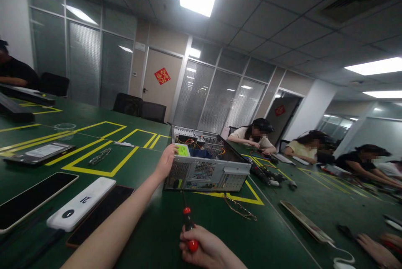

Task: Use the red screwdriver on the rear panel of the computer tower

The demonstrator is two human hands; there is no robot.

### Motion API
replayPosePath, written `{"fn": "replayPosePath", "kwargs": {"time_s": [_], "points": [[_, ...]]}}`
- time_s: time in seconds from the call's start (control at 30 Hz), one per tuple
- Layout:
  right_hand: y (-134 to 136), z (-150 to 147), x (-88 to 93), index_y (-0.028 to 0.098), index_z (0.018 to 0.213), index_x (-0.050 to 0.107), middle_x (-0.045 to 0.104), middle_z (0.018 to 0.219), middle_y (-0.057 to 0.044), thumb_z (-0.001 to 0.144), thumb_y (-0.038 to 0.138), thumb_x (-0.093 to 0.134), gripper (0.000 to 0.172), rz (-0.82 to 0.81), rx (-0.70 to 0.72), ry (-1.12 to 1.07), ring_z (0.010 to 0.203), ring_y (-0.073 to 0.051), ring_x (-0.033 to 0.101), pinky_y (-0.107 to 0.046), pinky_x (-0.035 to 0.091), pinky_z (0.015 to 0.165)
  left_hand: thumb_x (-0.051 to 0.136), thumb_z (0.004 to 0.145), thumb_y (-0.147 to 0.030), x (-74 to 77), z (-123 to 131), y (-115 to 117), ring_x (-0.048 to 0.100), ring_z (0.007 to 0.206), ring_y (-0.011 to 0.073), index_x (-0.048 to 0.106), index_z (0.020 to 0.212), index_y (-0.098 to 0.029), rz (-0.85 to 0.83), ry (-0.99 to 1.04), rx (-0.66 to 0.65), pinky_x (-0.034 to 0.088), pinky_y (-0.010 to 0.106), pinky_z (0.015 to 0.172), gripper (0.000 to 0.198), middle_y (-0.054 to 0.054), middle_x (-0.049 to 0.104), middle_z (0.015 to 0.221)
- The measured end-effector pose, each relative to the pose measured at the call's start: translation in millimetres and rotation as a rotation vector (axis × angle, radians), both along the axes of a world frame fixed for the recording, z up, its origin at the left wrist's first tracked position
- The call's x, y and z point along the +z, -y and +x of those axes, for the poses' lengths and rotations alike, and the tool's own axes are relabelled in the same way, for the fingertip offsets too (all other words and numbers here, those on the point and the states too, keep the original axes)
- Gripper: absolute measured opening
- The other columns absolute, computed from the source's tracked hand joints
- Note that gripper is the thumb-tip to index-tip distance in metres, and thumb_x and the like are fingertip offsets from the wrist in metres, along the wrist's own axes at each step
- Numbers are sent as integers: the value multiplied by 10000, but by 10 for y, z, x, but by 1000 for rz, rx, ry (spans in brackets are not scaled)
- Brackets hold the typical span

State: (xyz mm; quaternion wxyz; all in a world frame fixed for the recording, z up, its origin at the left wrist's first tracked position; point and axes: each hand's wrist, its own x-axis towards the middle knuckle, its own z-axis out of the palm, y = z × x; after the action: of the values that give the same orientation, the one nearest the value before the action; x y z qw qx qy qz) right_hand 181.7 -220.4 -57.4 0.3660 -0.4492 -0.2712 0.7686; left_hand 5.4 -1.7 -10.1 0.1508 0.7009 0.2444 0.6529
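Note:
An open silver computer case (205, 164) lies on its side on the green table (157, 235), with wires showing inside. My left hand (165, 163) reaches out and grips the case's near left corner, fingers curled over the top edge by a green label. My right hand (204, 250) is low in the view and closed around a screwdriver (188, 225) with a black and red handle. The screwdriver's shaft points up toward the back panel of the case, a short way from it.
A white power bank (80, 204), dark phones (31, 197) and a tablet (39, 153) lie at left among yellow tape lines. Loose wire (240, 209) and a side panel (306, 221) lie at right. Other people sit working at the far right, one at far left. Another person's hand (377, 250) is at bottom right.

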Motion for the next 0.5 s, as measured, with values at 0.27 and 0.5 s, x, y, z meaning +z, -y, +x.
{"fn": "replayPosePath", "kwargs": {"time_s": [0.27, 0.5], "points": [[10, 22, 37, 200, 1034, 588, 689, 808, -30, 790, 304, 770, 322, -177, 53, -233, 587, -109, 620, -163, 348, 503, 277, 1028, -508, 12, -18, 21, 573, 1289, 264, 642, 904, -212, -17, -12, 16, 421, 488, 1165, 486, 117, 699, 1164], [33, -1, 31, 207, 1178, 541, 744, 1016, -85, 587, 183, 914, 699, 60, 207, -212, 888, -203, 736, -236, 432, 722, 262, 1022, -559, 17, -6, 29, 568, 1293, 266, 634, 902, -211, -24, -1, 12, 413, 490, 1169, 523, 120, 691, 1168]]}}
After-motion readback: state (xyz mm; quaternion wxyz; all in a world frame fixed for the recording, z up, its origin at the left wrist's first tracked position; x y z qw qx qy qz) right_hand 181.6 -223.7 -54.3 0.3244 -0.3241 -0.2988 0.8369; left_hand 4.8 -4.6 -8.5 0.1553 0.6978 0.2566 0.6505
